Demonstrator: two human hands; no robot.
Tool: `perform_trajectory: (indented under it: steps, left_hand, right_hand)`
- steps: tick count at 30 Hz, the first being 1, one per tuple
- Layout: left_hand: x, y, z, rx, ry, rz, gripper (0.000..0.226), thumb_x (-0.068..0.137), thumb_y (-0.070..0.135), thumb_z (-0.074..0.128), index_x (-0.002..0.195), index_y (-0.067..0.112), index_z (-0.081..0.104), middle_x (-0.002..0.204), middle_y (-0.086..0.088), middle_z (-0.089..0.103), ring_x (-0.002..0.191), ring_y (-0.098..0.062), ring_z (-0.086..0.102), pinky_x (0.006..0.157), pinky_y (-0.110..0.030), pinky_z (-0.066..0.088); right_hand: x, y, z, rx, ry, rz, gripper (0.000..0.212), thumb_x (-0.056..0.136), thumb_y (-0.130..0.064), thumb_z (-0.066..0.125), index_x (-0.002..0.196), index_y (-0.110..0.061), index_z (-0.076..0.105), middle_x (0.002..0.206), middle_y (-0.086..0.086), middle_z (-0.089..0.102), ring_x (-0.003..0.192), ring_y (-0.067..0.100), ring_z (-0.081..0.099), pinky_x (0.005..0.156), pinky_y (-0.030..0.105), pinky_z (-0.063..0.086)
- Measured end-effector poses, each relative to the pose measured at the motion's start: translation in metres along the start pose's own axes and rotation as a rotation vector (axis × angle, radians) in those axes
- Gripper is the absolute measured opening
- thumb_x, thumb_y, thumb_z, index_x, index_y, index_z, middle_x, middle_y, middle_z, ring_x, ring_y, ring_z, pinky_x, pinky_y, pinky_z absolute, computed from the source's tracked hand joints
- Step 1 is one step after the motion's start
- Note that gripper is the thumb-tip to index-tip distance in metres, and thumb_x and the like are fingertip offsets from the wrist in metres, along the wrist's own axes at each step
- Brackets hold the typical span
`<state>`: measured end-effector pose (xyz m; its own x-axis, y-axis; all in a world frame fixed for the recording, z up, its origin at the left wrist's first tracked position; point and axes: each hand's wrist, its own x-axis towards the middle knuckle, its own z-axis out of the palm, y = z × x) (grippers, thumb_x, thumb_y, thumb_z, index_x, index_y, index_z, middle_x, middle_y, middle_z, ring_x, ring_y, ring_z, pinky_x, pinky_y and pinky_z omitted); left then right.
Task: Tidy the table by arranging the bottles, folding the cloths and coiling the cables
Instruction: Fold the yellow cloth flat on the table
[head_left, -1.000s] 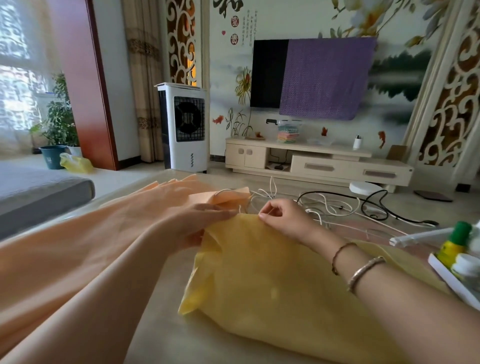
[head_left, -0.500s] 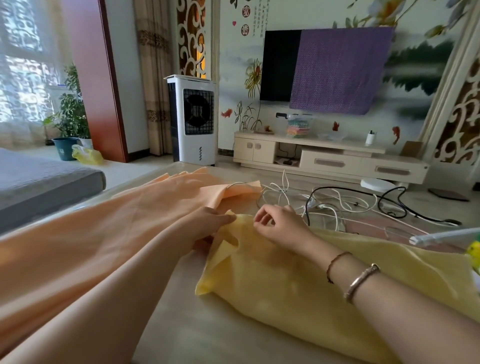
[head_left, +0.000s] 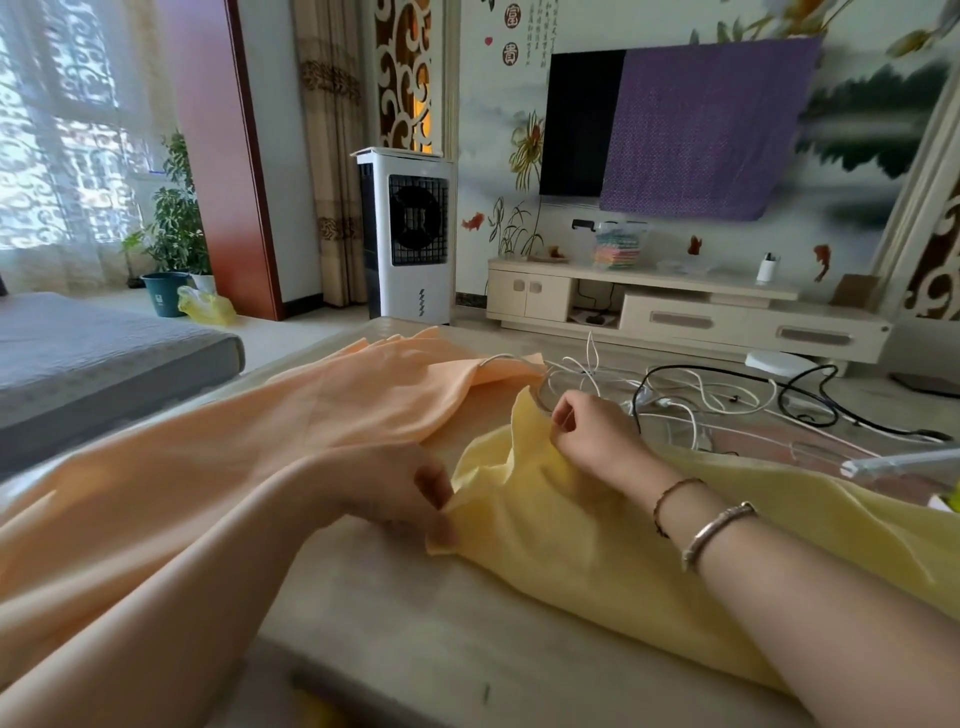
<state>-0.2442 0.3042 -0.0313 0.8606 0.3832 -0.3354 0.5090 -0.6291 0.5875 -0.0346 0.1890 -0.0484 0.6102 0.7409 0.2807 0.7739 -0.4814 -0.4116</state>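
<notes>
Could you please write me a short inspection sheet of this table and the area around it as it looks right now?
Surface: pale table, partly bare near the front.
Job's things: yellow cloth crumpled, unfolded; orange cloth spread loose; no bottle clearly seen.
Clutter: clear tube at right edge.
Hands: left hand pinches the yellow cloth's near corner; right hand pinches its far edge.
Cables: white cables and black cable tangled, uncoiled.
Surroundings: air cooler, television, low cabinet.
</notes>
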Motion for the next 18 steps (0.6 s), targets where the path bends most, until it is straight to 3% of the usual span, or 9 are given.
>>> perform_trajectory:
  steps: [2, 4, 8, 13, 15, 18]
  left_hand:
    - [-0.005, -0.004, -0.003, -0.151, 0.007, -0.023, 0.013, 0.078, 0.015, 0.077, 0.08, 0.02, 0.065, 0.068, 0.003, 0.063, 0.052, -0.004, 0.055, 0.046, -0.016, 0.04]
    - [-0.011, -0.005, -0.007, -0.352, 0.013, -0.017, 0.01, 0.083, 0.005, 0.071, 0.086, 0.014, 0.068, 0.072, 0.001, 0.07, 0.06, -0.007, 0.067, 0.047, -0.015, 0.046]
    - [-0.02, -0.007, -0.018, -0.636, -0.014, 0.094, 0.014, 0.087, 0.004, 0.065, 0.1, 0.008, 0.066, 0.101, -0.012, 0.073, 0.093, -0.027, 0.071, 0.067, -0.026, 0.059]
    - [-0.026, -0.018, -0.027, -0.528, -0.007, 0.159, 0.018, 0.084, 0.0, 0.065, 0.102, -0.001, 0.069, 0.103, -0.013, 0.07, 0.097, -0.018, 0.066, 0.095, -0.031, 0.052]
    - [-0.026, -0.023, -0.028, -0.465, 0.041, 0.102, 0.014, 0.088, -0.001, 0.061, 0.099, 0.0, 0.07, 0.096, -0.013, 0.069, 0.087, -0.015, 0.066, 0.088, -0.028, 0.055]
    - [-0.023, -0.024, -0.026, -0.35, 0.073, -0.066, 0.011, 0.092, 0.02, 0.062, 0.088, 0.012, 0.069, 0.074, -0.005, 0.068, 0.061, -0.008, 0.064, 0.058, -0.02, 0.054]
  right_hand:
    - [0.001, -0.001, -0.002, -0.046, 0.021, 0.007, 0.012, 0.086, -0.015, 0.056, 0.086, -0.027, 0.055, 0.093, -0.003, 0.064, 0.101, 0.025, 0.059, 0.091, 0.037, 0.046]
    - [0.003, -0.002, -0.003, -0.072, 0.034, 0.018, 0.012, 0.087, -0.014, 0.055, 0.089, -0.025, 0.056, 0.1, -0.001, 0.066, 0.102, 0.025, 0.059, 0.092, 0.039, 0.045]
    - [0.009, -0.003, -0.004, -0.168, 0.036, 0.018, 0.012, 0.089, -0.014, 0.052, 0.095, -0.023, 0.057, 0.102, 0.001, 0.065, 0.102, 0.025, 0.058, 0.093, 0.041, 0.045]
    - [0.013, -0.009, 0.004, -0.27, 0.014, -0.002, 0.016, 0.088, -0.009, 0.047, 0.094, -0.022, 0.053, 0.106, 0.003, 0.063, 0.109, 0.028, 0.052, 0.094, 0.04, 0.038]
    - [0.013, -0.012, 0.009, -0.296, 0.006, -0.018, 0.015, 0.089, -0.011, 0.047, 0.098, -0.02, 0.054, 0.107, 0.003, 0.062, 0.11, 0.028, 0.051, 0.094, 0.04, 0.036]
    - [0.013, -0.016, 0.016, -0.325, -0.005, -0.019, 0.017, 0.089, -0.015, 0.049, 0.104, -0.017, 0.056, 0.107, 0.004, 0.062, 0.111, 0.029, 0.051, 0.099, 0.042, 0.035]
